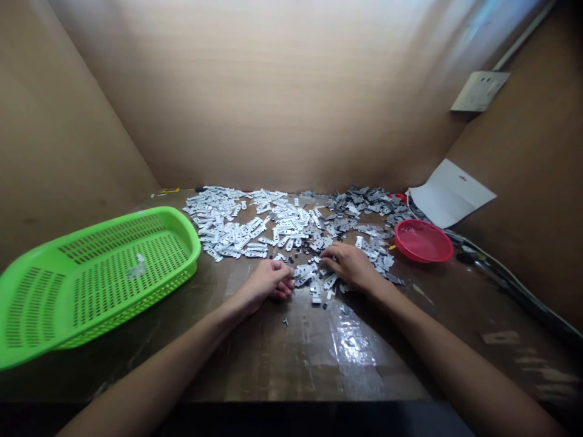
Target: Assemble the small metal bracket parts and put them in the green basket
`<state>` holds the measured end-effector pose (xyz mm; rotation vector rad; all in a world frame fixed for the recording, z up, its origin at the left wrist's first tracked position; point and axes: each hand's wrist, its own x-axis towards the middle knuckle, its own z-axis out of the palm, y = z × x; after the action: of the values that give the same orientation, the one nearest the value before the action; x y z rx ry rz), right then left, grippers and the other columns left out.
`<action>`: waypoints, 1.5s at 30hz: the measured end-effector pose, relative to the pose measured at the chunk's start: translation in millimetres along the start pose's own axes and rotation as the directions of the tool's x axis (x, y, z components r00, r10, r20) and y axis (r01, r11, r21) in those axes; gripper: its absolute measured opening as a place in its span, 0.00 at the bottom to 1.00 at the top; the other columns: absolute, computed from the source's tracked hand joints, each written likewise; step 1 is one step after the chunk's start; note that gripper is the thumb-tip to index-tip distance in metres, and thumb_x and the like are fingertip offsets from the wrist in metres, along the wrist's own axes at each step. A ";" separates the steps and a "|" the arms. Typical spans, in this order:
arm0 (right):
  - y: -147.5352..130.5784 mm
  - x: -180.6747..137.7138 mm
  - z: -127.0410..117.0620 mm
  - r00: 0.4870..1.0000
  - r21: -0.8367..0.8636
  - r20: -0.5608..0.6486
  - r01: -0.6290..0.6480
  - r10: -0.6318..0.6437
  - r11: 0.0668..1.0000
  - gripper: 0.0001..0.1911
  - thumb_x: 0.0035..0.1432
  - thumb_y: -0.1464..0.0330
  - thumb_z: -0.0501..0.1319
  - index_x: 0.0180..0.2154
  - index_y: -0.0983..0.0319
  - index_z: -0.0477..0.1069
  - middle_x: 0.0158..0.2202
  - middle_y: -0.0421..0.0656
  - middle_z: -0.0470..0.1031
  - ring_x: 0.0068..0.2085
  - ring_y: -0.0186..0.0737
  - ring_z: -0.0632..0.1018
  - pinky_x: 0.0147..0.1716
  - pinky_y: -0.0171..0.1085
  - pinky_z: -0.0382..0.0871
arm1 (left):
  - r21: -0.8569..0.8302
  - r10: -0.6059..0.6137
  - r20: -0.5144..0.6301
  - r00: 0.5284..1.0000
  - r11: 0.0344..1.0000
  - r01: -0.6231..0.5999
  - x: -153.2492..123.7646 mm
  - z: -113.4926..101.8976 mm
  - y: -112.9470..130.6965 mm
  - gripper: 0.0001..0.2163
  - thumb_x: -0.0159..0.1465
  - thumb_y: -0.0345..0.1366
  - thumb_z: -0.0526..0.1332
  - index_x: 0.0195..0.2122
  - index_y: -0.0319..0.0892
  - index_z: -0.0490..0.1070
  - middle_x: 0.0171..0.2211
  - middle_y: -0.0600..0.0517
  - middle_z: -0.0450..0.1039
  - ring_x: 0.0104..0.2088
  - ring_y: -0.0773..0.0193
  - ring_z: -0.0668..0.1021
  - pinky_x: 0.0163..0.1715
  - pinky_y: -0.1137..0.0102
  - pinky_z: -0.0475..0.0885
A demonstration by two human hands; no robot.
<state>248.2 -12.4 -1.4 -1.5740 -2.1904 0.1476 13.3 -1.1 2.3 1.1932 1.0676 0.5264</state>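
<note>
My left hand (268, 282) rests on the brown table (296, 352) with its fingers curled in at the edge of a small cluster of metal pieces (314, 280). What it holds is hidden. My right hand (350, 265) lies over the same cluster, fingers bent and pinching at small flat pieces. Behind the hands spreads a pile of light silver plates (246, 224) on the left and a pile of darker grey plates (364, 209) on the right.
A green perforated plastic basket (91, 279) sits at the left, holding one small piece. A red shallow bowl (423, 241) stands at the right. White folded paper (449, 193), cables (501, 273) and a wall socket (479, 91) lie along the right wall.
</note>
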 end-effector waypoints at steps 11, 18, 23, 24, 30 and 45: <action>-5.2 1.0 -4.7 0.999 0.344 -0.003 -0.037 0.041 0.938 0.07 0.55 0.67 0.58 0.34 0.60 0.73 0.32 0.39 0.76 0.33 0.36 0.75 0.34 0.34 0.67 | 0.049 0.001 -0.012 1.000 0.999 0.000 -0.3 2.3 -0.6 0.10 0.53 0.40 0.61 0.27 0.37 0.66 0.22 0.50 0.73 0.18 0.71 0.72 0.17 0.77 0.66; -0.9 2.3 1.8 0.996 0.219 -0.017 0.085 -0.083 0.972 0.06 0.55 0.70 0.58 0.35 0.60 0.73 0.34 0.42 0.75 0.36 0.37 0.74 0.37 0.36 0.67 | -0.020 0.013 -0.019 1.000 1.000 -0.013 0.2 -1.4 -0.2 0.10 0.54 0.40 0.61 0.27 0.37 0.66 0.23 0.49 0.72 0.19 0.71 0.73 0.17 0.77 0.66; -9.4 1.8 7.7 0.986 0.119 0.016 0.165 -0.168 0.979 0.08 0.56 0.69 0.58 0.38 0.58 0.74 0.36 0.43 0.73 0.39 0.39 0.72 0.38 0.37 0.65 | -0.086 0.052 -0.050 0.997 0.995 -0.056 2.0 -7.7 0.9 0.10 0.55 0.39 0.60 0.27 0.37 0.66 0.24 0.50 0.72 0.19 0.72 0.72 0.17 0.79 0.65; -11.3 2.1 9.4 0.984 0.101 0.018 0.174 -0.177 0.980 0.09 0.57 0.69 0.57 0.39 0.57 0.73 0.36 0.43 0.73 0.39 0.40 0.71 0.38 0.38 0.65 | -0.088 0.062 -0.056 0.997 0.994 -0.067 2.9 -8.9 0.1 0.10 0.55 0.40 0.60 0.27 0.37 0.66 0.24 0.50 0.72 0.19 0.72 0.72 0.17 0.79 0.64; -14.3 9.0 19.9 0.975 0.044 0.048 0.213 -0.215 0.976 0.09 0.58 0.69 0.57 0.40 0.56 0.74 0.36 0.43 0.73 0.40 0.40 0.70 0.39 0.38 0.63 | -0.071 0.076 -0.064 0.995 0.994 -0.081 7.3 -12.9 -4.1 0.10 0.56 0.41 0.59 0.29 0.37 0.67 0.25 0.49 0.72 0.20 0.71 0.73 0.17 0.79 0.64; -5.6 5.9 15.0 0.984 0.111 0.012 0.178 -0.180 0.978 0.07 0.56 0.67 0.59 0.36 0.58 0.74 0.36 0.45 0.71 0.40 0.41 0.70 0.40 0.39 0.63 | -0.058 0.050 -0.078 0.996 0.997 -0.054 3.3 -8.3 1.2 0.11 0.53 0.41 0.61 0.27 0.38 0.66 0.24 0.50 0.72 0.19 0.72 0.72 0.18 0.78 0.64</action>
<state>235.6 -6.4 -11.4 -1.3157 -2.2872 0.2268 7.7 6.0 2.2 1.1580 1.0806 0.6453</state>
